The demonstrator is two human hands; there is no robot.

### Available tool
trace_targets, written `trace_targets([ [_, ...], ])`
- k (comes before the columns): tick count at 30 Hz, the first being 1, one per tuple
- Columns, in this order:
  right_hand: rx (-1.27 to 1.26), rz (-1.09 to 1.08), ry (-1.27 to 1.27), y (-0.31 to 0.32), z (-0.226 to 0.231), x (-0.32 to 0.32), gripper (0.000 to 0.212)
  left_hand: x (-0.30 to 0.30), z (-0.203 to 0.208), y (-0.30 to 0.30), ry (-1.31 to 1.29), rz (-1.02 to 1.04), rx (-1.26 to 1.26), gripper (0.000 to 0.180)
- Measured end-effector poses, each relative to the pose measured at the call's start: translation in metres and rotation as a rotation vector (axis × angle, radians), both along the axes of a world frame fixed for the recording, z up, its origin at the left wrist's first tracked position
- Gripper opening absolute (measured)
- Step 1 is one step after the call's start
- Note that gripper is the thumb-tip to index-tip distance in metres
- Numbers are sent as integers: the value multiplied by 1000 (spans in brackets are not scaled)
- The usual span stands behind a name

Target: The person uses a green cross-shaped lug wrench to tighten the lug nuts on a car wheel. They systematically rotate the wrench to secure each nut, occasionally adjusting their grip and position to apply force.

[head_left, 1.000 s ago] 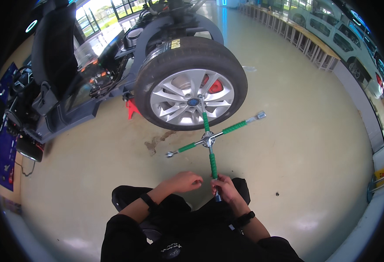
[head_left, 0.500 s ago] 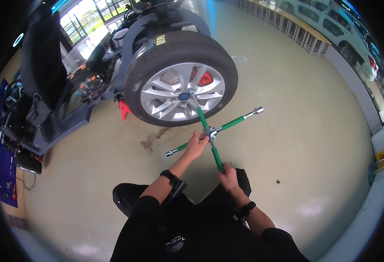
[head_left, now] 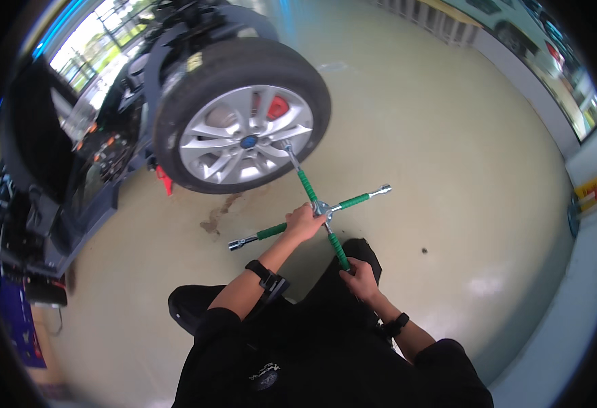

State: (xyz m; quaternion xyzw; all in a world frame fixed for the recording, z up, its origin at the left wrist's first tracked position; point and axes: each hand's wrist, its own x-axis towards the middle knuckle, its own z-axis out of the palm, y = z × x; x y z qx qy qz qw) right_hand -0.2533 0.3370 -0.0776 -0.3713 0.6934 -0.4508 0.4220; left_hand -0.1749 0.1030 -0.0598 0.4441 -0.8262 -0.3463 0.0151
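Observation:
A four-way lug wrench (head_left: 355,201) with green-wrapped arms spans the space between my knees and the wheel. My left hand (head_left: 304,222) is closed around it close to the metal hub. The near arm's end is gripped by my right hand (head_left: 360,279), just above my right knee. The far socket reaches the silver spoked rim (head_left: 211,145) right of its blue centre cap; whether it sits over a lug nut I cannot tell. A black tyre (head_left: 245,61) surrounds the rim, and a red brake caliper (head_left: 277,107) shows between the spokes.
A bare vehicle chassis (head_left: 98,204) with a black seat stands at the left. Behind the wheel's lower left is a red jack stand (head_left: 164,181). One small dark object (head_left: 424,251) lies on the floor to the right. A white car (head_left: 516,30) is at the far right.
The wheel and chassis have shifted left in view. The wrench has turned a little: its left arm points lower and nearer, and its far socket appears farther right of the centre cap. Both hands keep their grip.

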Motion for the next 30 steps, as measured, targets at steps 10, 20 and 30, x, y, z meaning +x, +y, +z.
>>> trace_targets([
  [10,374,-355,-123,140,53,-8,18,-69,-65,143,128,-403,194,35],
  [20,497,-748,-803,200,58,11,16,-92,-78,236,-100,-1061,-45,25],
  [30,509,-933,-1183,197,47,-3,3,-101,-110,251,88,-1370,-463,21],
])
